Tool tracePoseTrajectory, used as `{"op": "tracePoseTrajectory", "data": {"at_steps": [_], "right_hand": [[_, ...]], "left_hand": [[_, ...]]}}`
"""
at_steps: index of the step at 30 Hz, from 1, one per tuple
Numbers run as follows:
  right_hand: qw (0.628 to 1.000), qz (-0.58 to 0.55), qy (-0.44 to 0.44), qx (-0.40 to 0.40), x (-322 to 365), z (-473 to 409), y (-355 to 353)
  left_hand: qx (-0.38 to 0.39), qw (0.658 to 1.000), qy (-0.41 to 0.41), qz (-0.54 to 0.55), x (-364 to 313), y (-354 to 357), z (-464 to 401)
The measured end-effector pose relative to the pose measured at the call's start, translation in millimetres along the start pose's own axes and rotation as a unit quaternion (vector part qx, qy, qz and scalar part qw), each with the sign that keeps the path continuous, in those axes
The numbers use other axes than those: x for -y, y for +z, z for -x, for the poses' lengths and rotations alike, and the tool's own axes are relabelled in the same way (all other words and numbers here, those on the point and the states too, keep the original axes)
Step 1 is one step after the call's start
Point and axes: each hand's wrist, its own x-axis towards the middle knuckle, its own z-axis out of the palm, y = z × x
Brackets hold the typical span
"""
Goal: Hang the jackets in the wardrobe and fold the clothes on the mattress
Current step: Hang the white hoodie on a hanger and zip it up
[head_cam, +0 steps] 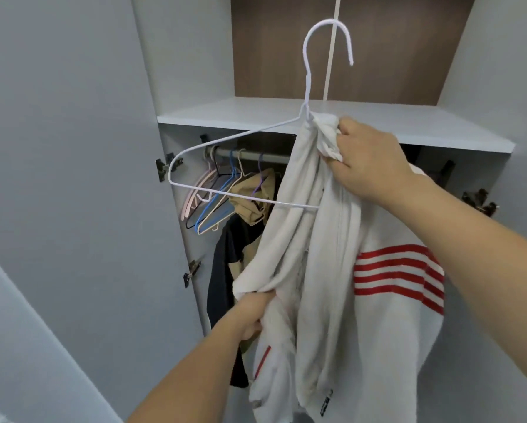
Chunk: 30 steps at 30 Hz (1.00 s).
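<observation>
A white jacket with red stripes hangs half on a white wire hanger in front of the open wardrobe. My right hand grips the jacket's collar bunched at the hanger's neck, holding both up. My left hand grips a fold of the jacket lower down at the left. The hanger's left arm is bare; its right arm is hidden under the cloth. The hook points up, free of the rail.
On the rail hang several empty coloured hangers, a tan garment and a dark garment. A white shelf sits above the rail. The wardrobe door stands open at the left.
</observation>
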Motion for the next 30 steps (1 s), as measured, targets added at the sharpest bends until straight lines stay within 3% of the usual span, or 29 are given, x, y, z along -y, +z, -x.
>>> {"op": "tracePoseTrajectory", "data": {"at_steps": [5,8,11,17,30], "right_hand": [[0.99,-0.096,0.04,0.094,-25.1,36.7,9.4],[0.972,-0.172,0.075,0.143,-32.5,57.4,24.3],[0.949,-0.264,0.123,0.12,-44.6,65.9,32.4],[0.935,-0.327,0.118,0.067,-50.0,62.0,32.2],[0.878,-0.458,0.119,0.076,-36.3,46.4,6.5]], "left_hand": [[-0.058,0.993,0.092,0.035,-70.0,-61.3,19.0],[-0.064,0.99,0.126,-0.02,-130.7,-89.4,39.5],[-0.097,0.984,0.12,-0.09,-183.1,-111.9,65.6],[-0.183,0.961,0.14,-0.152,-248.5,-124.3,89.5],[-0.304,0.888,0.251,-0.235,-294.0,-136.9,87.2]]}}
